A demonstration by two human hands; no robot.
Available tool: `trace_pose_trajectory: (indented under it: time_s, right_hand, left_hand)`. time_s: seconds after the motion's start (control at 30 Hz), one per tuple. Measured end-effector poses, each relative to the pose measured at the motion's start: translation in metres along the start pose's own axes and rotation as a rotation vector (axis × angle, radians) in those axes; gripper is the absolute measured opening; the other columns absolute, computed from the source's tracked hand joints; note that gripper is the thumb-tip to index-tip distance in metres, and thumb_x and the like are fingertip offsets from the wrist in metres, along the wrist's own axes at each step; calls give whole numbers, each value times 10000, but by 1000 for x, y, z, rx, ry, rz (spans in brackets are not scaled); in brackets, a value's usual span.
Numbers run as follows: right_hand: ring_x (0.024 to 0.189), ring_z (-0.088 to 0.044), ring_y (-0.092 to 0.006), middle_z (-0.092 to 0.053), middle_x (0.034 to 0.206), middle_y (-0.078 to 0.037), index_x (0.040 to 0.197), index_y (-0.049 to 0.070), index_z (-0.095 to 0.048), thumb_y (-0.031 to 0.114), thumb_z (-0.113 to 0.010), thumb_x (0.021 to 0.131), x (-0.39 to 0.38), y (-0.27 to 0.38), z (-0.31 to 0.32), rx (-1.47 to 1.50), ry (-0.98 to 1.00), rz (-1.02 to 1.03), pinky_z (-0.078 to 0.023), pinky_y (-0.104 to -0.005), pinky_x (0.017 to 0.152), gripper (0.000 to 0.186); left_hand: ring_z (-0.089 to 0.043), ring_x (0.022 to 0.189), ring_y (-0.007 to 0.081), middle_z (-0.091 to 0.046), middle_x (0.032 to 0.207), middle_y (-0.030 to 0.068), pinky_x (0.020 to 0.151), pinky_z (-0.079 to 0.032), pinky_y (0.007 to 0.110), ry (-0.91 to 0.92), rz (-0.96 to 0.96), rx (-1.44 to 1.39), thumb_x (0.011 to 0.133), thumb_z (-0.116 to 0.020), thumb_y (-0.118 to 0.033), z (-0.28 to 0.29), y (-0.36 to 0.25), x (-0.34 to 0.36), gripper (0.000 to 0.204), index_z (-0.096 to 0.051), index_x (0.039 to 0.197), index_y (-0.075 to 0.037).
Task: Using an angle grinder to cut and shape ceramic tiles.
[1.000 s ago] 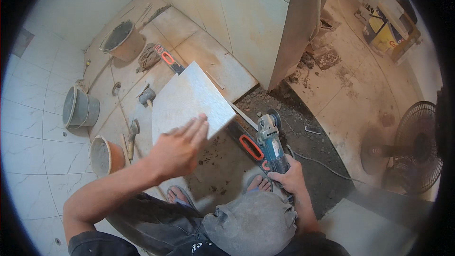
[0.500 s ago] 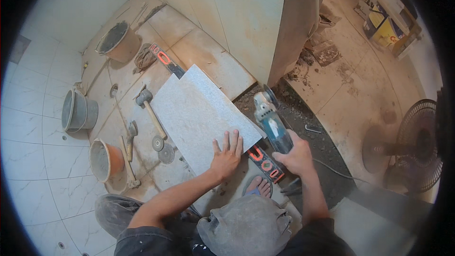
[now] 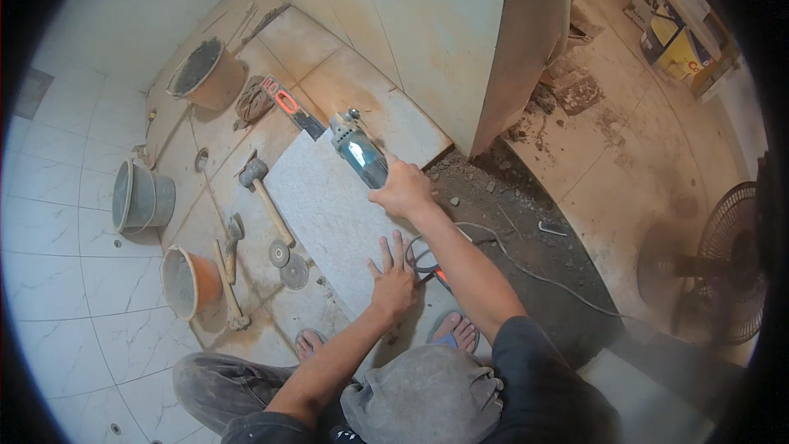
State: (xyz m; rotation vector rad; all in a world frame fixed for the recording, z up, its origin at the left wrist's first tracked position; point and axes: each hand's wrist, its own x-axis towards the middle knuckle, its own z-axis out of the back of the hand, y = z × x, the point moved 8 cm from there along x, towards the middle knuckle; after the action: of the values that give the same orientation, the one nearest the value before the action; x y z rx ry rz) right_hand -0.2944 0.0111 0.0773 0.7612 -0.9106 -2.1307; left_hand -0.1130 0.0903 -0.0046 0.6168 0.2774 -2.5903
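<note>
My left hand [image 3: 393,284] lies with fingers spread on a pale rectangular tile [image 3: 316,197], near its lower end. My right hand [image 3: 404,189] grips a teal angle grinder [image 3: 355,152], held over the tile's upper right part with its head toward the far end. A level [image 3: 288,103] with orange openings sticks out from beneath the tile's upper corner, and more orange shows beside my left hand. A mallet [image 3: 269,205] and two discs [image 3: 294,274] lie along the tile's left. A grey cord [image 3: 526,263] runs right over the dirt.
Two buckets [image 3: 209,78], [image 3: 144,197] and an orange bucket [image 3: 185,284] stand left, by hand tools [image 3: 233,255]. A tiled wall block [image 3: 436,33] rises behind a rubble-filled trench [image 3: 485,181]. At right are a fan [image 3: 723,263] and boxes [image 3: 682,41]. My feet [image 3: 456,329] are below.
The grinder has moved leftward and up, from beside the tile to over it. My left hand went down to the tile's lower end and stays there; the tile sits lower and more turned than at first.
</note>
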Motion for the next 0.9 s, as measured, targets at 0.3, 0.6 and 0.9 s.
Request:
trace_pose_trajectory:
  time_s: [0.3,0.6,0.9]
  right_hand:
    - [1106,-724,-393,-738,1149,-240,1183,9,-635,286,-830,723,53,18,-28,-10,27,-60,-579,-480,965,571]
    - [1126,-716,-392,-734,1171,-235,1182,4,-650,275,-825,732,67,13,-43,-20,36,-62,-572,-477,983,554]
    - [1142,-716,-366,-739,1180,-212,1177,17,-683,271,-819,739,74,20,-42,-16,59,-61,-571,-466,991,524]
  left_hand:
    - [-27,1613,471,-22,1734,294,1146,-299,774,-91,-111,-267,824,-816,-398,-9,28,-7,1203,-73,1664,38]
    - [-48,1603,494,-28,1722,327,1157,-304,759,-43,-119,-264,812,-815,-355,-1,21,-7,1145,-151,1636,82]
    - [-28,1596,521,-51,1718,327,1149,-289,775,-28,-114,-272,843,-804,-366,-3,23,-7,1149,-104,1659,39]
